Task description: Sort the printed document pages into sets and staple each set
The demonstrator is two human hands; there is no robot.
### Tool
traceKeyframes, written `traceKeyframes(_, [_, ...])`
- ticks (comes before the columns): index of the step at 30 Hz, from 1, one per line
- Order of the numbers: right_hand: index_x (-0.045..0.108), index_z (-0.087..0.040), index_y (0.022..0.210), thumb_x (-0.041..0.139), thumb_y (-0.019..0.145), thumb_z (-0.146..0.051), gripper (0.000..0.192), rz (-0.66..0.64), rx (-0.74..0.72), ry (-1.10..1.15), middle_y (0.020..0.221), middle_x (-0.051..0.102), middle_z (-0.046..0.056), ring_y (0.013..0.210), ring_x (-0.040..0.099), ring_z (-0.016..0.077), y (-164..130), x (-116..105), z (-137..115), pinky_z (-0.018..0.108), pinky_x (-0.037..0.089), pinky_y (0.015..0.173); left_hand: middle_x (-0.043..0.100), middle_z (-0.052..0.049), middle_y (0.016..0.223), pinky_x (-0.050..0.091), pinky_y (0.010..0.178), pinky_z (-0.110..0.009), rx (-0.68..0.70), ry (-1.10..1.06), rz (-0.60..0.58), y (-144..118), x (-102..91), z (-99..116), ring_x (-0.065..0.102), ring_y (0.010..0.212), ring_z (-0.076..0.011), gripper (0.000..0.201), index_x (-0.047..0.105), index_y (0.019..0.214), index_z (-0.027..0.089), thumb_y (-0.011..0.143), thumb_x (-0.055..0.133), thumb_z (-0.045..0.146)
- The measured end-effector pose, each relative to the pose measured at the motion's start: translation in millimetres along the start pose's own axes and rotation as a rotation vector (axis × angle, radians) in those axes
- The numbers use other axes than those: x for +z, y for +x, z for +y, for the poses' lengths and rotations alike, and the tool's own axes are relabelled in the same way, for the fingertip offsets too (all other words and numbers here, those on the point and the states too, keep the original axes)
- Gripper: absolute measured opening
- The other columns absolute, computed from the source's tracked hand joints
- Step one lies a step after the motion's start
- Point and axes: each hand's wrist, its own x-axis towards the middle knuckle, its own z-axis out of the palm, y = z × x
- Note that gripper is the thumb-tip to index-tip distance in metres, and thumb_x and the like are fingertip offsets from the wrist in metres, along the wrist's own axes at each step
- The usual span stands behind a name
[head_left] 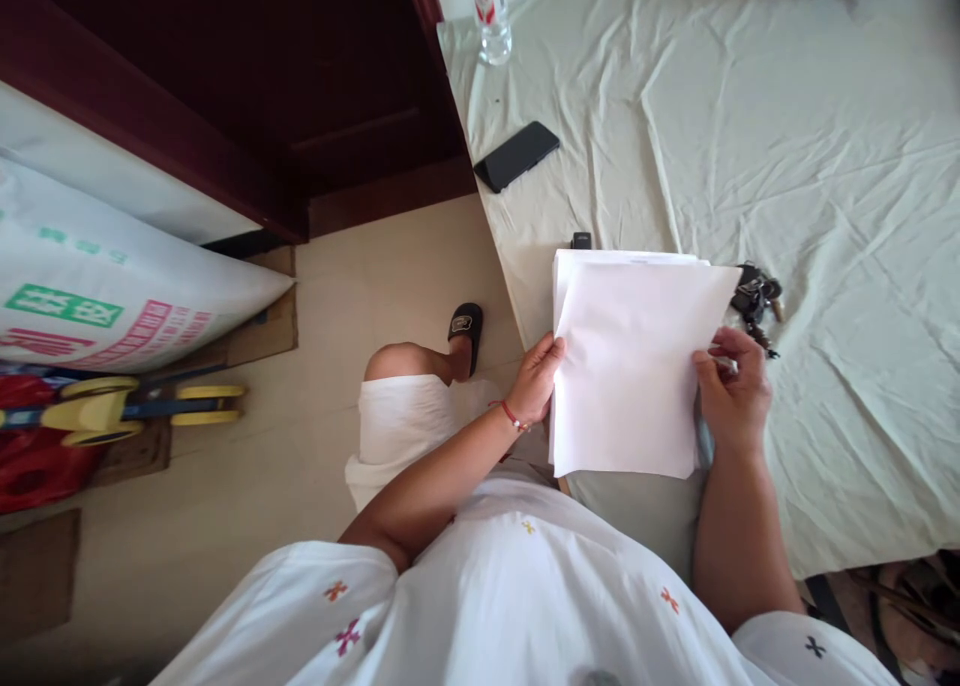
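Observation:
A stack of white paper sheets [630,366] is held upright-edged between my two hands, over the near left part of the cloth-covered table. My left hand [536,378] grips the stack's left edge, thumb on top and the other fingers hidden beneath. On the right edge, my right hand [735,386] pinches the paper between thumb and curled fingers. The top sheet looks blank and sits slightly askew over the others. A bunch of keys [757,301] lies just beyond my right hand. Past the paper's far edge, a small black object [581,240] is partly covered.
The table wears a wrinkled pale green cloth [847,266]. A black phone [517,156] and a clear plastic bottle [491,16] stand near its left edge. On the floor side are a large printed white sack [120,276] and a yellow-wheeled toy [112,411].

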Motion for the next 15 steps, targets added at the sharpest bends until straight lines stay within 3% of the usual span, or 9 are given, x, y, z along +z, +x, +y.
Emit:
traceKeyframes(5, [0.063,-0.027,0.134,0.086,0.078,-0.045,0.064,-0.13,0.129,0.217,0.125,0.073,0.008,0.107,0.071,0.0207,1.0,0.3,-6.1,0.039,0.059,0.093,0.079,-0.005,0.097,0.055,0.098,-0.039,-0.033,-0.055,-0.007,-5.9,-2.0,7.6,0.072,0.108,-0.0256,0.055,0.075,0.1,0.02,0.072,0.085,0.066])
traceKeyframes(10, [0.077,-0.022,0.101,0.096,0.063,-0.048,0.05,-0.378,0.437,0.346,0.096,0.08,0.009,0.085,0.075,0.0252,-4.4,-1.4,-14.6,0.041,0.065,0.071,0.079,-0.006,0.108,0.055,0.1,-0.038,0.046,0.031,-0.038,-5.1,-5.5,19.0,0.071,0.112,-0.0248,0.054,0.076,0.11,0.022,0.08,0.079,0.067])
traceKeyframes(12, [0.077,-0.021,0.086,0.098,0.059,-0.045,0.042,-0.37,0.475,0.388,0.087,0.08,0.007,0.079,0.075,0.0237,-4.0,0.2,-21.2,0.04,0.066,0.069,0.079,-0.006,0.111,0.054,0.102,-0.038,0.116,0.094,-0.067,-3.2,-7.9,26.4,0.07,0.112,-0.0242,0.052,0.077,0.112,0.022,0.085,0.074,0.066])
traceKeyframes(15, [0.075,-0.023,0.075,0.099,0.057,-0.038,0.034,-0.263,0.35,0.427,0.083,0.08,0.003,0.079,0.075,0.0218,3.1,2.4,-39.1,0.039,0.066,0.073,0.079,-0.007,0.109,0.055,0.1,-0.04,0.222,0.186,-0.137,-0.1,-8.6,43.8,0.071,0.107,-0.0249,0.05,0.078,0.11,0.021,0.084,0.076,0.064])
